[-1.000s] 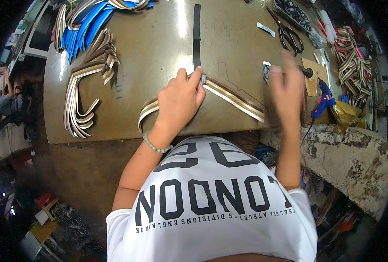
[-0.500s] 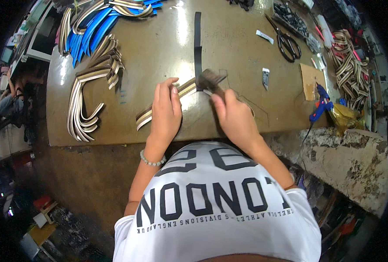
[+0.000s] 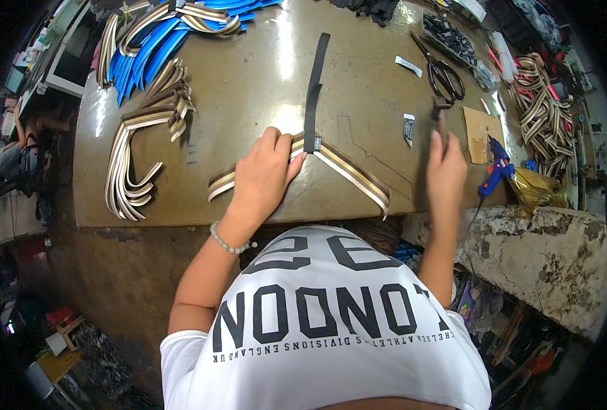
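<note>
A brown, gold and white striped strap (image 3: 354, 170) lies bent in a wide inverted V near the table's front edge. My left hand (image 3: 262, 171) is closed on its left part, thumb close to the bend. At the bend, a black strap (image 3: 313, 102) meets the striped one and runs away from me up the table. A small greyish piece (image 3: 317, 143) sits at this joint. Off to the right, my right hand (image 3: 447, 167) is wrapped round a hammer (image 3: 441, 113), blurred by motion. The hammer's head is up, near the black scissors (image 3: 445, 76).
Striped straps (image 3: 122, 157) lie bundled at the left, with blue strips (image 3: 160, 51) behind. On the right are a small labelled packet (image 3: 408, 130), cardboard (image 3: 479, 133), a blue glue gun (image 3: 498, 167), a tray of black parts (image 3: 447, 37) and more striped straps (image 3: 542, 113).
My right hand has swung the hammer away from the joint to the right. The joint and the striped strap's right part now show. My left hand has moved slightly right, and the black strap has tilted.
</note>
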### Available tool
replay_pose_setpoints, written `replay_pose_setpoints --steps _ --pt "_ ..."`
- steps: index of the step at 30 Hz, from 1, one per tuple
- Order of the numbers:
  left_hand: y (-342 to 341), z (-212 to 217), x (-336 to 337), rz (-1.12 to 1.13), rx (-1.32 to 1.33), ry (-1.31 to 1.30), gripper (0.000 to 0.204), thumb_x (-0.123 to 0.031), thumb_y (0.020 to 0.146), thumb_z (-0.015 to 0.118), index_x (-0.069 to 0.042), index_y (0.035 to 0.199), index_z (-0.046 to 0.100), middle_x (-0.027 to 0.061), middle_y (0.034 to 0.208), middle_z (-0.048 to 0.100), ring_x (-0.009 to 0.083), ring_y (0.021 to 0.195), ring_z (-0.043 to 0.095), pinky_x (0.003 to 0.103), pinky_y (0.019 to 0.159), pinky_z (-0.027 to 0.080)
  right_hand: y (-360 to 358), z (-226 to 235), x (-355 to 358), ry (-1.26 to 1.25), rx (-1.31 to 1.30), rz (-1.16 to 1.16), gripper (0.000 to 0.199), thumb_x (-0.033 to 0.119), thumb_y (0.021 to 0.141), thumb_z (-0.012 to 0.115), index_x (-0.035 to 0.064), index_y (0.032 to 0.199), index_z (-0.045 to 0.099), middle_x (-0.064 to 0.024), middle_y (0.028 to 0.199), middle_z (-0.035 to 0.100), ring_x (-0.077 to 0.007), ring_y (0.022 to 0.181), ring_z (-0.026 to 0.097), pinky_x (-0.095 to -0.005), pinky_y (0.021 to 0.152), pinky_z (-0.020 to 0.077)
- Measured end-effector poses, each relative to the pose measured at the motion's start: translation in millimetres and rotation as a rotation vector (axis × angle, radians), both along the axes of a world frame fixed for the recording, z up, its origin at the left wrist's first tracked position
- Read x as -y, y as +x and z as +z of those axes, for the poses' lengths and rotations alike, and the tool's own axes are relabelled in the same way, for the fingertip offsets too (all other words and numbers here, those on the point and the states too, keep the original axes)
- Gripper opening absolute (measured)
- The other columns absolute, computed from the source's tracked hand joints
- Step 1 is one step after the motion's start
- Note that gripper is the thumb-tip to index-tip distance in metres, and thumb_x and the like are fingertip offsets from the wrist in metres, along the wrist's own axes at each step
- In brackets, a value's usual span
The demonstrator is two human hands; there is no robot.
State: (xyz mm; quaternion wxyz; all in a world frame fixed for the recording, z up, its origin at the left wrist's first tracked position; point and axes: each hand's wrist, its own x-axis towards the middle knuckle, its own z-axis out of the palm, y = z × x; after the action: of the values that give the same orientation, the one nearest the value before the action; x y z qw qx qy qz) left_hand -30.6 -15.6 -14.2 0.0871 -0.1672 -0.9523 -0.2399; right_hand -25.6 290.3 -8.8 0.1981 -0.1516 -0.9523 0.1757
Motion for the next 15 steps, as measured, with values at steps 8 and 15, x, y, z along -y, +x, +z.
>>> replay_pose_setpoints --steps 8,15 --pt "-9.9 13.7 -22.8 -0.034 0.264 1.005 0.027 -0.021 0.1 0.057 -0.001 0.081 0.057 -0.0011 0.072 0.056 0.0164 0.068 0.058 0.034 0.059 0.047 -8.7 14.9 22.6 -0.404 0.096 0.315 0.036 0.031 0.098 0.056 0.0013 0.115 0.066 -0.0157 0.113 0.064 -0.0306 0.108 0.058 -0.0423 0.095 0.0436" --pt "3.8 17.9 -43.1 -0.058 0.417 0.631 0.025 -0.02 0.1 0.055 0.002 0.09 0.06 0.0092 0.065 0.061 0.0163 0.052 0.057 0.029 0.049 0.046 -40.5 8.0 107.2 -1.241 0.44 0.725 0.027 0.026 0.097 0.063 -0.0005 0.097 0.061 -0.001 0.072 0.061 -0.0067 0.063 0.057 -0.0235 0.056 0.0466"
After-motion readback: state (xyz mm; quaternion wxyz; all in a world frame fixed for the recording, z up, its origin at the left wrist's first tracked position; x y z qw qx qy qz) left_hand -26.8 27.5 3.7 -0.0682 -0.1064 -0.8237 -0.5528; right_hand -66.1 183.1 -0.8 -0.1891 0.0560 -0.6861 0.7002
